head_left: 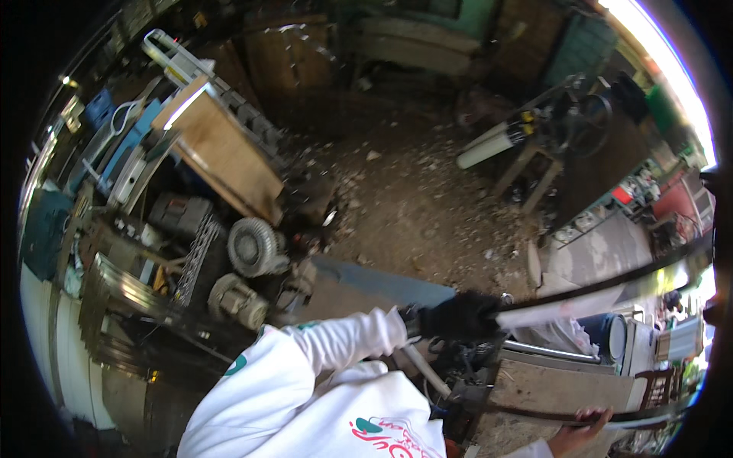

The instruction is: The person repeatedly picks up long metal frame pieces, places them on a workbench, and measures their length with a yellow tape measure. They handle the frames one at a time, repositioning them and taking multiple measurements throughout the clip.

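Observation:
My left hand (460,315), in a black glove, is closed around the near end of a long dark bar (592,294) with a pale lower side. The bar runs off to the right, blurred toward its far end. My bare right hand (584,433), low at the right, has its fingers bent round a second long dark bar (641,418). Whether the two bars join outside the picture I cannot tell. Under them lies a worn board-topped table (553,389), with a metal tube (550,352) and a clear plastic bag (561,336) at its far side.
A motor-like round blower (253,247), a wooden panel (221,149) and a ladder (248,118) crowd the left. Debris litters the dirt floor (412,206). Beyond it stand a white pipe (486,150) and a wooden stand (527,175). A blue drum (608,336) stands at the right.

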The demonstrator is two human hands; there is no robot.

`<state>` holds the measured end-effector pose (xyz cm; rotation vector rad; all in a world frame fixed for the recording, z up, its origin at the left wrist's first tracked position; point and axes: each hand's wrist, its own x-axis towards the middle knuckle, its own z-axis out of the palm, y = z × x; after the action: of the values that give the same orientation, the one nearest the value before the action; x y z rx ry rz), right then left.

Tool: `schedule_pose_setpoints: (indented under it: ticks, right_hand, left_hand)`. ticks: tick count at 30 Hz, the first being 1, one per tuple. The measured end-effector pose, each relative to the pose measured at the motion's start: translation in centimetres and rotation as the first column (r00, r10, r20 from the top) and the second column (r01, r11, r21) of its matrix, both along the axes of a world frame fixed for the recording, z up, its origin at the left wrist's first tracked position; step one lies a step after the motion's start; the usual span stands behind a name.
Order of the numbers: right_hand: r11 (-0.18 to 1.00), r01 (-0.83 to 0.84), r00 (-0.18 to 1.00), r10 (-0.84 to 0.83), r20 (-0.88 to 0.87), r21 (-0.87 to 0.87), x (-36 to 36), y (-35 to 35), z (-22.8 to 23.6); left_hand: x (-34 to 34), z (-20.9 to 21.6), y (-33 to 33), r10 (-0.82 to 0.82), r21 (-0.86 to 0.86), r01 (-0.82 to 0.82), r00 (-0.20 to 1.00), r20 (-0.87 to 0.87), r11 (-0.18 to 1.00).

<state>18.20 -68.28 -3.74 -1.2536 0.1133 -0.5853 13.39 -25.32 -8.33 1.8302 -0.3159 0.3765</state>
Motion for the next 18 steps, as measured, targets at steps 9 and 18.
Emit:
schedule_pose_setpoints:
  ticks: [9, 18]
  right_hand:
    - [0.874, -0.484, 0.874, 0.485, 0.038, -0.038, 10.3, 29.8, 1.2]
    - [0.516, -0.796, 0.495, 0.856, 0.152, -0.314, 14.5, 51.1, 9.7]
  left_hand:
    - [-3.7, 12.5, 22.1, 0.44, -0.421, -0.46, 0.886, -0.15, 0.782]
    - [-10.2, 11.5, 30.9, 0.855, -0.627, -0.65, 0.515, 0.052, 0.43]
